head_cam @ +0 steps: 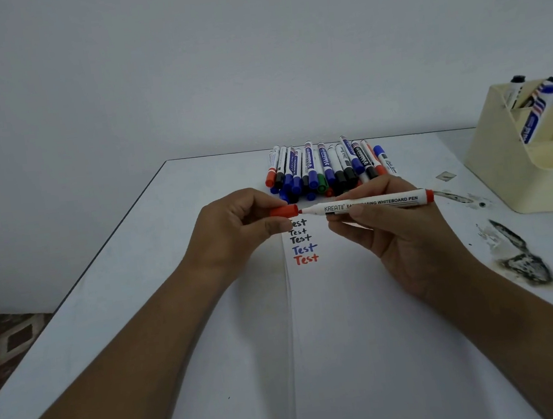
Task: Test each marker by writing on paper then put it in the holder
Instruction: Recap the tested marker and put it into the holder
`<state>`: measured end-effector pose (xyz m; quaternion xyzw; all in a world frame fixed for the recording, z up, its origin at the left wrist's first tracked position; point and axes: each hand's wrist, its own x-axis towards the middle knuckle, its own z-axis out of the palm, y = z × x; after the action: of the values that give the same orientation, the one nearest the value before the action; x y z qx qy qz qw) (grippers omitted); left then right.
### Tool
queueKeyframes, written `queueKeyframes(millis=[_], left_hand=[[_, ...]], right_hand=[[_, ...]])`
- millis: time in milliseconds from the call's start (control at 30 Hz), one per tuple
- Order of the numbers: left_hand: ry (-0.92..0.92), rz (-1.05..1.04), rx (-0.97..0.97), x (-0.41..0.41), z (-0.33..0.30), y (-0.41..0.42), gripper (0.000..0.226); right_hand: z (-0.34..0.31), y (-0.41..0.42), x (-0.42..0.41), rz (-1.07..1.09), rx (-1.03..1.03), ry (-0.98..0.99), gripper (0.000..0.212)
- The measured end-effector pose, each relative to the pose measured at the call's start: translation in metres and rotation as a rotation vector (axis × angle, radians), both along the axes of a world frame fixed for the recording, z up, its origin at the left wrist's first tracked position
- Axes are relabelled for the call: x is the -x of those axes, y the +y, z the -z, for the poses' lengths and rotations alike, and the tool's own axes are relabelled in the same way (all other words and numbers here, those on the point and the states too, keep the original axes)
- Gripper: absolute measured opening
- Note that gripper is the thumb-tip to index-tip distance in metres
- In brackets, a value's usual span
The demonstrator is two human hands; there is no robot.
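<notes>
My right hand grips a white whiteboard marker with red ends, held level above the paper, its red tip pointing left. My left hand pinches the marker's red cap right at that tip; the cap and tip are nearly touching. Under my hands the paper carries the word "Test" written several times in black, blue and red. A pile of several capped markers lies at the table's far edge. The cream holder at the right holds a few markers.
The white table has dark scuffed stains to the right of the paper, between it and the holder. A plain wall stands behind the table. Patterned floor shows past the table's left edge.
</notes>
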<state>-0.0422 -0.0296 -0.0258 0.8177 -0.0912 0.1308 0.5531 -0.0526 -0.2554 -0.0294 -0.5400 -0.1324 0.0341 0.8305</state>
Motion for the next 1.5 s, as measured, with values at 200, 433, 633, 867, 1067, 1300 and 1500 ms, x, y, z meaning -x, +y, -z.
queueKeyframes(millis=[200,433,633,867,1067,1300,1500], left_hand=[[-0.071,0.043,-0.129,0.006,-0.001,-0.004,0.024],[-0.189,0.034,-0.22,0.01,-0.001,-0.009,0.021],[-0.341,0.054,-0.416,0.012,0.0,-0.016,0.019],[-0.373,0.007,-0.73,0.002,0.007,-0.02,0.041],[-0.294,-0.176,-0.791,-0.013,0.014,0.003,0.079],[-0.044,-0.162,-0.857,-0.028,0.027,0.009,0.068],[-0.056,-0.176,-0.873,-0.034,0.03,0.012,0.063]], right_hand=[[-0.003,0.003,0.005,0.014,0.083,-0.002,0.031],[-0.006,0.005,0.004,0.04,0.053,0.03,0.03],[-0.003,0.001,0.001,0.037,0.023,0.039,0.026],[-0.002,0.005,-0.001,0.102,0.067,0.029,0.031],[-0.001,-0.008,-0.012,0.381,0.044,0.126,0.016],[-0.007,-0.016,-0.017,0.545,0.073,0.181,0.044],[-0.02,-0.026,-0.013,0.593,0.21,0.08,0.076]])
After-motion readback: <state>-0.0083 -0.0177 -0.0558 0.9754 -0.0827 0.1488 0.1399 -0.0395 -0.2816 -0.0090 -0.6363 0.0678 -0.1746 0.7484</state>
